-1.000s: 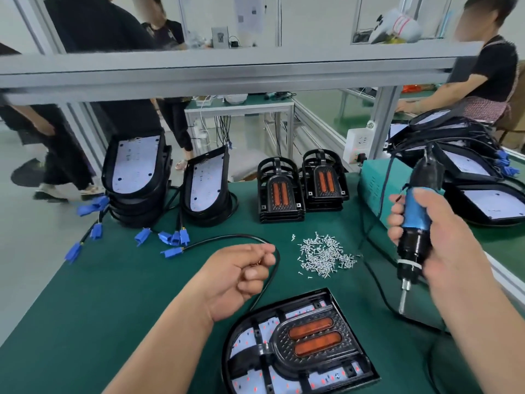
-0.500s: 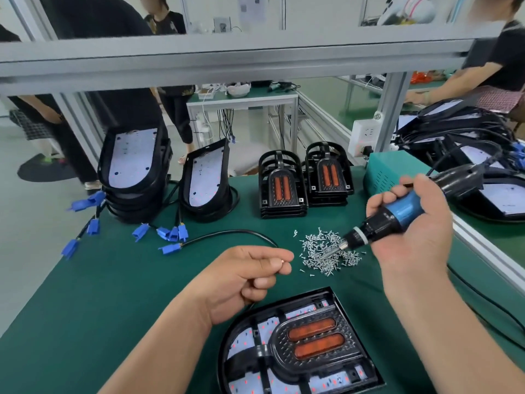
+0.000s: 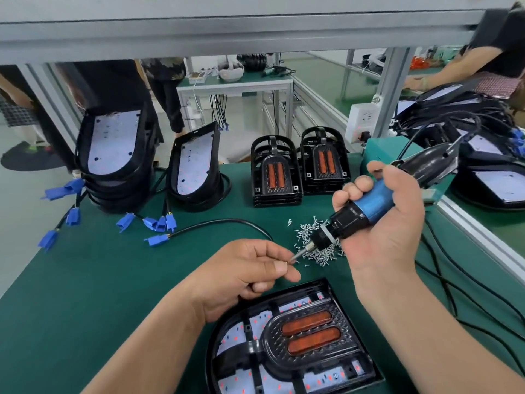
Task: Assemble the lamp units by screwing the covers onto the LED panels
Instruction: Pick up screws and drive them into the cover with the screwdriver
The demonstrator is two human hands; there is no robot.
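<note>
While left hand (image 3: 244, 277) pinches a screw (image 3: 291, 261) at the bit of the screwdriver (image 3: 366, 207) gripped by right hand (image 3: 383, 223), seat it square on the tip; cover (image 3: 306, 334) lies on LED panel (image 3: 235, 336) on the surface (image 3: 99, 280) near the hands; drive vertical, light pressure

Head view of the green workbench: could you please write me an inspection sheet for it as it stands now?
Surface: green mat-covered workbench, in use.
Job's things: black lamp unit with two orange lenses lies at the near edge; pile of small silver screws behind it; two stacks of black covers and stacks of white LED panels in black housings at the back.
Clutter: nothing seen.
Grippers: left hand fingers pinch a single small screw at the bit; right hand grips the blue-and-black electric screwdriver.
Cables: black cable with blue connector loose on the mat; black cords trail at right.
Surroundings: aluminium frame; white wall socket; other people at neighbouring benches.
</note>
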